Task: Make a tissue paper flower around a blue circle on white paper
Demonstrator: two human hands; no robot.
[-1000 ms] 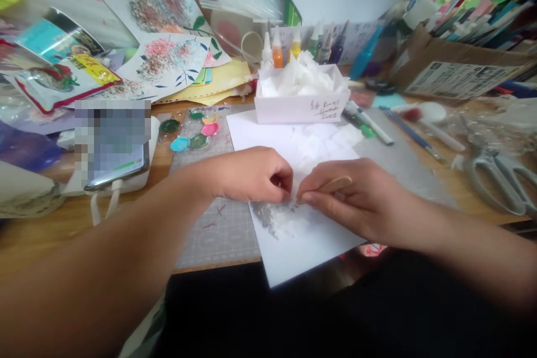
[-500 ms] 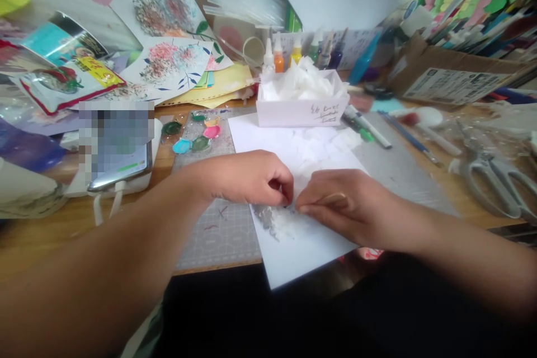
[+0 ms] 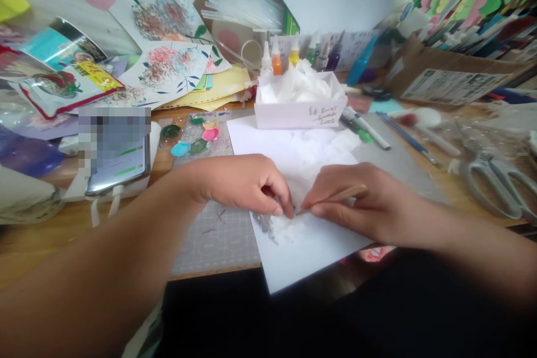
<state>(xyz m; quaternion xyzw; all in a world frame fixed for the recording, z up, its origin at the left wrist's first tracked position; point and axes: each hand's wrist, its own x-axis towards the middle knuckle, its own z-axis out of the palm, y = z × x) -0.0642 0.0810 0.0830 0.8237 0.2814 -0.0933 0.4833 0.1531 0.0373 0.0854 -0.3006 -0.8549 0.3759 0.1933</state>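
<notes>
Closest to me, the near corner of a white sheet juts past the edge of the desk, over the person's dark clothing. A small heap of white and greyish scraps lies on the nearer half of that sheet, and both hands are bent over it. The left hand comes in palm down, its fingers curled and the thumb and forefinger tips close together just above the heap; it's blurred there, so I can't tell whether a scrap is caught between them. The right hand pinches a pale wooden stick between thumb and fingers, the stick's lower end pointing at the left fingertips.

Under the sheet lies a grey mat, showing on both sides. Past the hands, more white pieces are strewn on the sheet's far half. Scissors rest off to the right, with a blue brush nearer the middle. On the left are a phone with a white cable and a cluster of little paint pots.

At the sheet's far end stands a white box heaped with crumpled tissue. Behind it come coloured bottles, flower pictures to the left and a brown carton to the right.
</notes>
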